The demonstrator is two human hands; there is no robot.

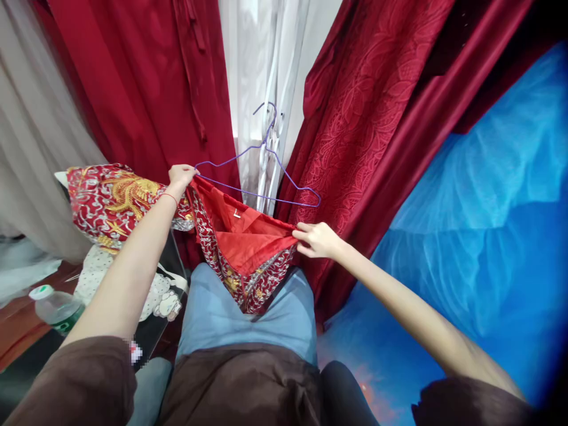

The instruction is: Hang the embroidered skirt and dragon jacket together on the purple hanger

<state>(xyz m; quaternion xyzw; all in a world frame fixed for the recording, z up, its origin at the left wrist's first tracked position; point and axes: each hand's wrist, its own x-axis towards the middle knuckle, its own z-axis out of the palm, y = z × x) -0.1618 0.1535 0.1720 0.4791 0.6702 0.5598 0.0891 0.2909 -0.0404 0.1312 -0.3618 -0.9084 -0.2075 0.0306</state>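
Note:
A red skirt (pixel 252 248) with gold and silver embroidery hangs over my lap, its waist stretched between my hands and its plain red lining showing. A small white label sits inside the waistband. My left hand (pixel 181 175) pinches the left end of the waistband, right by one end of a purple wire hanger (pixel 265 142). Whether those fingers also grip the wire, I cannot tell. At the other end, my right hand (pixel 317 239) is closed on the waistband's right side. The hanger's free end tilts down toward the right, above the skirt.
More embroidered red cloth (pixel 119 198) with a gold dragon lies left, over a white dotted bag (pixel 155 296). A clear bottle (pixel 55 307) stands nearby. Dark red garments (pixel 355 118) and white cloth hang ahead. Bright blue tulle (pixel 465 254) fills the right side.

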